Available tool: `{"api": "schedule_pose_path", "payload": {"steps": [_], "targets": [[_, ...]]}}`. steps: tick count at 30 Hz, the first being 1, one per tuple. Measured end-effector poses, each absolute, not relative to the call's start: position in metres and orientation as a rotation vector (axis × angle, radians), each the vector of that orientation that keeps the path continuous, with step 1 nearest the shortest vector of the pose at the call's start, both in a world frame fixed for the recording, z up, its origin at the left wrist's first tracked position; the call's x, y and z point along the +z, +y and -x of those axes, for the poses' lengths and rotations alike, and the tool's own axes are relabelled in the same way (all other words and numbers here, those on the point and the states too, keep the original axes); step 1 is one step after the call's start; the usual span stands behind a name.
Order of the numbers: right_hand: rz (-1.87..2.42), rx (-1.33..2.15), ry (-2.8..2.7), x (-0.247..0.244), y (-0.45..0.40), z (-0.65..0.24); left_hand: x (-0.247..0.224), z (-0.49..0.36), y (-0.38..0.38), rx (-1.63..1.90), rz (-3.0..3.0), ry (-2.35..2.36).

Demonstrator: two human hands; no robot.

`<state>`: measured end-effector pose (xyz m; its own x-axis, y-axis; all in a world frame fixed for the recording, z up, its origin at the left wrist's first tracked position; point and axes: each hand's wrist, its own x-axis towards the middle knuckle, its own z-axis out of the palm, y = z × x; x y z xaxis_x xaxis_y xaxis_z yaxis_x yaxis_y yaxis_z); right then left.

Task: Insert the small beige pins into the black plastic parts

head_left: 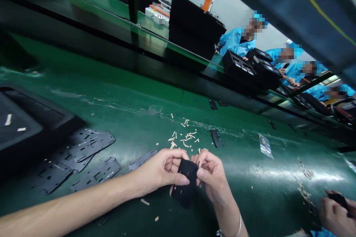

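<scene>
A flat black plate [185, 189] with small holes is held over the green table at the lower middle. My left hand [171, 170] is closed around its left side, thumb lying across the front face. At the plate's upper right corner, the thumb and fingers of my right hand [208, 170] are pinched together; any small piece between them is too small to make out. Just beyond my hands lie scattered pale strips [187, 137]. Several dark plates with cutouts [94, 144] lie overlapping to the left of my hands.
A black tray [19, 126] stands at the left. Beyond my hands are a small black part [216, 138] and a clear plastic bag [265, 146]. Another person's hand [336, 213] holds a black part at the lower right. People in blue work behind black boxes [239, 64] across the bench.
</scene>
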<state>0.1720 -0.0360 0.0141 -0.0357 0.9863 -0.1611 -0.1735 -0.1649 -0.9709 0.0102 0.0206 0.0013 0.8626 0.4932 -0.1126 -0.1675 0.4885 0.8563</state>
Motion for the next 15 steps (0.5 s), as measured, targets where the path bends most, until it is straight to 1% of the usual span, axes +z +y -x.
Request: {"api": "schedule_pose_path", "payload": {"steps": [4,7,11,15], "targets": [[1.258,1.088,-1.040,0.008,-0.039,-0.167,0.007,-0.011,0.020,0.608,-1.308,0.643],[1.320,0.949,-1.128,0.007,-0.041,-0.164,0.009,-0.010,0.015,0.612,-1.584,0.851],[1.321,0.995,-1.171,0.011,-0.042,-0.162,0.005,-0.008,0.011,0.622,-1.702,0.832],[1.254,1.202,-1.044,0.014,-0.040,-0.160,0.002,-0.005,0.012,0.697,-1.792,0.737]]}}
